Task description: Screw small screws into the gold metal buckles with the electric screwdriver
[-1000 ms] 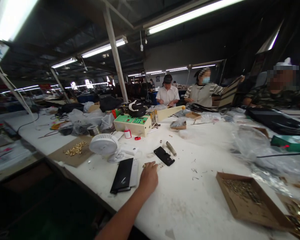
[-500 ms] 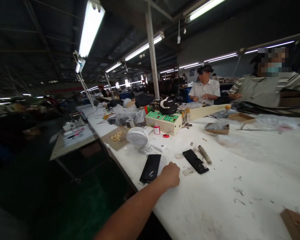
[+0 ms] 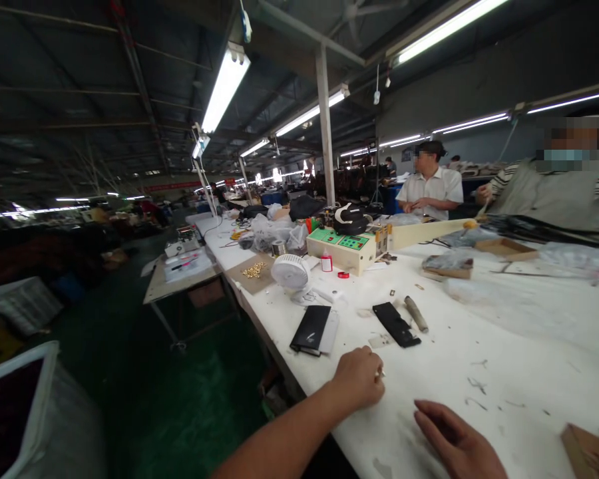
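Note:
My left hand [image 3: 360, 377] is closed just above the white tabletop. A tiny pale, shiny piece shows at its fingertips, too small to name. To the right, my right hand [image 3: 458, 438] comes in from the bottom edge, with thumb and fingers apart and nothing visible between them. Beyond my left hand lies a black notebook or wallet-like cover [image 3: 313, 327] with a white sheet [image 3: 329, 332] under its right side. A black flat strip [image 3: 396, 324] and a grey-brown roll [image 3: 416, 314] rest farther right, touching neither hand.
A white fan [image 3: 290, 271], a cream machine with a green panel [image 3: 342, 247], a red-and-white bottle [image 3: 326, 261] and brass-coloured pieces [image 3: 254, 269] stand farther back. A cardboard box [image 3: 592, 451] is at lower right. Two people [image 3: 432, 186] are across the table.
My left hand has drawn back from beside the black cover, nearer to me and right, with a small pale piece now visible in it. My right hand has entered view. The camera has turned.

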A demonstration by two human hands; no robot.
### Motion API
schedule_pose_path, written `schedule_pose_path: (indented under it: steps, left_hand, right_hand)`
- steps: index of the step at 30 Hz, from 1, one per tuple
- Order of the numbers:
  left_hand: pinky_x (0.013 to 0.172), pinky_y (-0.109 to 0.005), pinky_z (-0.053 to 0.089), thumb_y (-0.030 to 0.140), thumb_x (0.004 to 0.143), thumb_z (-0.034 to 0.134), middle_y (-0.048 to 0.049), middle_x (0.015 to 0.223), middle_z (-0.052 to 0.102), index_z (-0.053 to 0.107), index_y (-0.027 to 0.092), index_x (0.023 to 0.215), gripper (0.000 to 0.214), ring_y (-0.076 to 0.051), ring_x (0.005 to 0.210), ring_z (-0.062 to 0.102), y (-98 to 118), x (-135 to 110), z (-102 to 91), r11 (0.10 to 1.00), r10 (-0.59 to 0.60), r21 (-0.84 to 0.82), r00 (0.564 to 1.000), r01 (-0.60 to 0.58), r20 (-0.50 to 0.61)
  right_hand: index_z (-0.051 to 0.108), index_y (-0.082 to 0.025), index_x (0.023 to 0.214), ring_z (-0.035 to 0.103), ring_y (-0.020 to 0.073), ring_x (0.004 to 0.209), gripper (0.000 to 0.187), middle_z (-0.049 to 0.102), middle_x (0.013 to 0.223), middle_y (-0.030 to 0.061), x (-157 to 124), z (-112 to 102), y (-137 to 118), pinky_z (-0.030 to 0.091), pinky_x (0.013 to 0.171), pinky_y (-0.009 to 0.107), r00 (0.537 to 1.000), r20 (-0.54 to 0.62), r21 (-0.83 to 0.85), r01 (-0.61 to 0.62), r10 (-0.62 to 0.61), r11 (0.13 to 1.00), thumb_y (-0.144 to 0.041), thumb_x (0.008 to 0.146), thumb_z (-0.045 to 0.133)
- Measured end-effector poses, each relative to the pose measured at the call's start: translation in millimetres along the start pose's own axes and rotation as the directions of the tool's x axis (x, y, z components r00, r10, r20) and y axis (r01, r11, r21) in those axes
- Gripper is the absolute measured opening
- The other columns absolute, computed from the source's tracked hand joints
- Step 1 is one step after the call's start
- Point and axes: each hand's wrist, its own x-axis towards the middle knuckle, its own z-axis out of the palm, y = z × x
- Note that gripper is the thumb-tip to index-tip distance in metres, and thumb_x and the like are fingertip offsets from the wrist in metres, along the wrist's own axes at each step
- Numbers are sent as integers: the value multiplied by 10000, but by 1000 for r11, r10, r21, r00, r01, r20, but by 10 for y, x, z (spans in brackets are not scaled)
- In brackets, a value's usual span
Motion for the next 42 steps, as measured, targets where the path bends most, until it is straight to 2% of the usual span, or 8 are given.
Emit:
schedule_pose_path:
  steps: [4,10,15,18,20,23,32,42]
  left_hand:
    - [695,-316,511,206,732,651,-52,934,696,737,218,944,229,-203,778,647,365,-194,126,979,-63,-200,990,37,-128]
    - [780,-319,515,176,803,614,-61,952,663,745,208,958,206,-202,889,634,681,-372,312,838,-183,-544,960,41,-210]
    - [684,-317,559,385,853,685,-98,1034,704,686,188,1172,375,-215,857,682,704,-422,483,559,-299,-817,954,141,-40]
    - [641,-323,573,540,916,603,-122,954,745,685,137,1170,483,-202,734,695,690,-435,524,390,-315,-894,944,220,95]
    - [620,-302,565,592,934,562,-131,935,755,703,117,1119,529,-180,683,689,675,-420,510,298,-319,-917,933,265,166]
    - [572,-261,543,587,900,635,-138,927,763,722,103,1048,514,-157,637,681,644,-369,452,191,-302,-921,913,340,274]
    - [599,-270,561,424,774,836,-138,922,778,727,99,1074,456,-194,707,720,580,-313,350,111,-239,-899,889,424,390]
    - [661,-261,562,360,800,817,-55,876,754,730,140,1013,319,-148,712,690,594,-353,478,106,-327,-945,909,308,260]
  right_hand:
    - [709,-218,1230,719,312,962,732,761,1101,92,127,75,-37,610,727,350,996,30,147,-87,83,985,-762,745,644]
    - [772,-172,1080,688,261,858,519,762,993,101,41,5,-161,565,697,329,994,107,415,-24,-22,910,-607,803,715]
    - [778,-151,1042,670,225,755,480,753,856,98,77,-137,-179,540,641,313,992,126,572,-85,15,816,-548,771,781]
    - [768,-150,1059,679,221,771,486,759,905,102,113,-200,-187,540,648,311,992,122,620,-106,38,777,-527,755,796]
    - [764,-147,1068,673,213,762,477,759,904,97,127,-217,-198,535,642,308,992,118,602,-104,40,792,-516,767,780]
    - [768,-155,1067,648,196,730,438,753,867,76,135,-210,-211,526,634,306,993,109,540,-95,42,836,-499,797,740]
    - [769,-160,1017,626,180,693,357,737,808,52,136,-166,-196,500,647,309,997,69,439,-63,37,896,-464,847,692]
    - [760,-172,999,659,182,749,316,753,850,45,65,-183,-284,506,701,297,992,117,471,-94,43,877,-431,818,752]
